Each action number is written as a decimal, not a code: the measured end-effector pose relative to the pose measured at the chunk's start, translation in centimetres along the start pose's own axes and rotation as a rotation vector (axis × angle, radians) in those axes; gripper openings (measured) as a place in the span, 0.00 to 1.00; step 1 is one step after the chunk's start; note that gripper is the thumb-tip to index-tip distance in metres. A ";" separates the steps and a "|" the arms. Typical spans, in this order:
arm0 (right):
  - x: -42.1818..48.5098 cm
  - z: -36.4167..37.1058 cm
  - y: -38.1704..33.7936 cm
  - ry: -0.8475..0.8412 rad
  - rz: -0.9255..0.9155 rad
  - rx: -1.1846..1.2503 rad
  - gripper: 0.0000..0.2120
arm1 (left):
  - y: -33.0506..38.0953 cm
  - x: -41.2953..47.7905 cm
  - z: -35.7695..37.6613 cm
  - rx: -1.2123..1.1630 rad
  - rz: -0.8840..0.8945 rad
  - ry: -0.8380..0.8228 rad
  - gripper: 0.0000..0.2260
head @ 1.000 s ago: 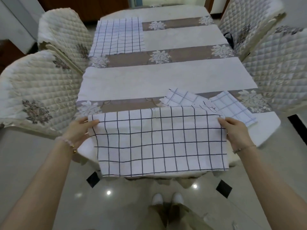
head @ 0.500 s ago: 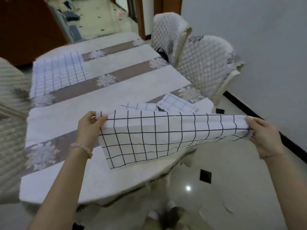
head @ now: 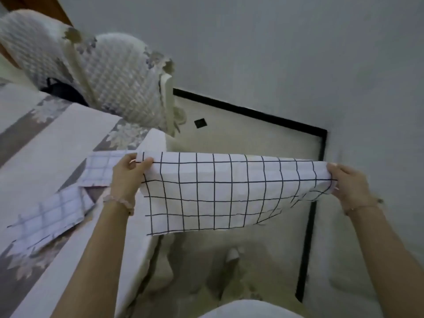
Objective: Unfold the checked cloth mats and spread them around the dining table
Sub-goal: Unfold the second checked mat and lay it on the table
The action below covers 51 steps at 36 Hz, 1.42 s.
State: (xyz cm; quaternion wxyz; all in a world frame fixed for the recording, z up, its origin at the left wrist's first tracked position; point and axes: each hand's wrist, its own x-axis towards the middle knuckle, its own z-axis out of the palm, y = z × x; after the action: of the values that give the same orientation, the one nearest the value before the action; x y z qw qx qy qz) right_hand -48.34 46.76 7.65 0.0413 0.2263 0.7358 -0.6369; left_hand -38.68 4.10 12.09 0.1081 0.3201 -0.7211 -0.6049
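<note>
Three checked cloth mats show: one held mat (head: 224, 191) just off the corner of the dining table (head: 57, 138), and two folded on the table, the far folded mat (head: 101, 168) and the near folded mat (head: 50, 216). Two hands, the left hand (head: 127, 177) and the right hand (head: 346, 184), pinch the held mat. Two bracelets show, a left bracelet (head: 119, 201) and a right bracelet (head: 362, 205). Two quilted chairs stand along the table's side, the near chair (head: 124, 81) and the far chair (head: 29, 47). One black floor square (head: 200, 123) lies beyond the table's corner.

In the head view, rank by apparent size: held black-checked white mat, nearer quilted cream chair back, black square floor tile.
Black-checked white mat, nearest the camera;
nearer quilted cream chair back;
black square floor tile.
</note>
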 end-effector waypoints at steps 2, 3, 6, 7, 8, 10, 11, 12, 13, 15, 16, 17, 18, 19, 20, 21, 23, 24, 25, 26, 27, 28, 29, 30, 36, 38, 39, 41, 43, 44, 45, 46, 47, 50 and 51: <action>1.1 -1.3 1.7 0.033 0.050 -0.025 0.11 | -0.6 1.1 2.9 0.069 0.012 -0.032 0.03; 1.7 -1.9 2.7 0.046 0.079 -0.040 0.12 | -1.2 1.7 4.2 0.100 0.012 -0.039 0.04; 3.4 -3.2 5.3 0.074 0.164 -0.098 0.15 | -2.6 2.8 7.4 0.170 -0.026 -0.077 0.17; 3.9 -3.4 6.0 0.074 0.190 -0.111 0.15 | -2.9 3.2 8.3 0.186 -0.056 -0.092 0.21; 4.2 -3.6 6.4 0.076 0.219 -0.121 0.14 | -3.0 3.5 9.1 0.191 -0.075 -0.114 0.22; 4.6 -3.5 6.1 0.094 0.251 -0.114 0.07 | -3.1 4.4 10.5 0.197 -0.091 -0.141 0.15; 5.1 -3.3 5.7 0.096 0.249 -0.105 0.06 | -3.0 5.0 11.3 0.192 -0.096 -0.148 0.12; 5.7 -3.1 5.1 0.094 0.245 -0.099 0.07 | -3.1 5.9 12.1 0.188 -0.098 -0.150 0.11; 6.5 -2.9 4.6 0.089 0.233 -0.096 0.07 | -2.8 6.8 12.8 0.183 -0.094 -0.154 0.10; 8.3 -2.3 3.1 0.083 0.222 -0.095 0.06 | -1.6 8.6 14.4 0.181 -0.056 -0.170 0.09; 9.2 -1.9 2.2 0.087 0.209 -0.099 0.07 | -0.9 9.6 15.1 0.182 -0.038 -0.177 0.09; 10.3 -1.5 1.3 0.096 0.191 -0.101 0.09 | -0.3 10.8 15.9 0.186 -0.025 -0.178 0.09; 11.5 -1.0 0.3 0.104 0.173 -0.099 0.09 | 0.4 11.9 16.6 0.196 -0.006 -0.179 0.07; 12.7 -0.4 -0.7 0.107 0.154 -0.097 0.08 | 1.1 13.1 17.3 0.200 0.003 -0.179 0.06; 14.0 0.2 -1.7 0.100 0.138 -0.101 0.08 | 1.8 14.4 18.1 0.189 0.010 -0.174 0.05; 15.4 0.8 -2.5 0.100 0.118 -0.099 0.08 | 2.3 15.8 18.8 0.181 0.014 -0.169 0.05; 18.5 2.2 -4.1 0.096 0.100 -0.098 0.07 | 3.2 19.0 20.5 0.172 0.016 -0.163 0.05; 20.1 3.0 -4.8 0.088 0.091 -0.103 0.06 | 3.5 20.6 21.4 0.165 0.013 -0.163 0.05; 21.8 4.0 -5.4 0.080 0.090 -0.116 0.06 | 3.7 22.3 22.3 0.154 0.002 -0.165 0.05; 23.5 5.0 -6.1 0.075 0.089 -0.127 0.06 | 4.0 24.1 23.3 0.142 -0.018 -0.165 0.05; 25.3 6.1 -6.7 0.066 0.097 -0.134 0.06 | 4.2 25.8 24.2 0.132 -0.044 -0.166 0.06; 27.0 7.2 -7.4 0.056 0.110 -0.144 0.06 | 4.4 27.7 25.0 0.133 -0.068 -0.173 0.07; 28.7 8.3 -8.1 0.044 0.124 -0.158 0.06 | 4.6 29.5 25.7 0.142 -0.085 -0.183 0.07; 30.3 9.5 -9.1 0.033 0.133 -0.172 0.07 | 4.9 31.2 26.4 0.148 -0.100 -0.189 0.05; 40.8 16.5 -16.2 -0.069 0.095 -0.176 0.06 | 9.8 40.9 28.6 0.138 -0.119 -0.137 0.07; 44.1 18.8 -18.8 -0.099 0.062 -0.164 0.06 | 11.5 43.8 28.7 0.108 -0.110 -0.101 0.06; 45.8 19.9 -20.0 -0.115 0.047 -0.163 0.06 | 12.3 45.2 28.7 0.097 -0.098 -0.080 0.06; 49.2 22.3 -22.3 -0.165 0.026 -0.166 0.05 | 13.8 48.1 28.6 0.071 -0.088 -0.026 0.06; 52.3 24.9 -24.2 -0.209 0.011 -0.180 0.06 | 14.8 50.8 28.5 0.038 -0.100 0.034 0.05; 53.8 26.3 -25.0 -0.228 0.003 -0.190 0.07 | 15.2 52.1 28.6 0.024 -0.107 0.061 0.05; 55.3 27.7 -25.6 -0.248 -0.001 -0.198 0.07 | 15.3 53.3 28.7 0.016 -0.113 0.081 0.04; 56.8 29.3 -26.2 -0.273 -0.006 -0.210 0.07 | 15.3 54.8 28.8 0.012 -0.123 0.102 0.03; 58.4 30.9 -26.6 -0.297 -0.010 -0.224 0.07 | 15.3 56.0 28.9 0.005 -0.140 0.125 0.02; 62.9 36.3 -28.2 -0.390 -0.038 -0.268 0.07 | 15.0 59.9 29.0 -0.036 -0.184 0.195 0.04; 64.3 38.2 -28.9 -0.421 -0.050 -0.291 0.07 | 15.2 61.0 29.0 -0.041 -0.205 0.218 0.04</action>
State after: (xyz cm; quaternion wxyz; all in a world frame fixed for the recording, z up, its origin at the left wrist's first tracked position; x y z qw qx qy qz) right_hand -125.67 25.77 4.65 0.2099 0.0621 0.8003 -0.5582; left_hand -106.51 -7.80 5.19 0.1298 0.4534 -0.6561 -0.5891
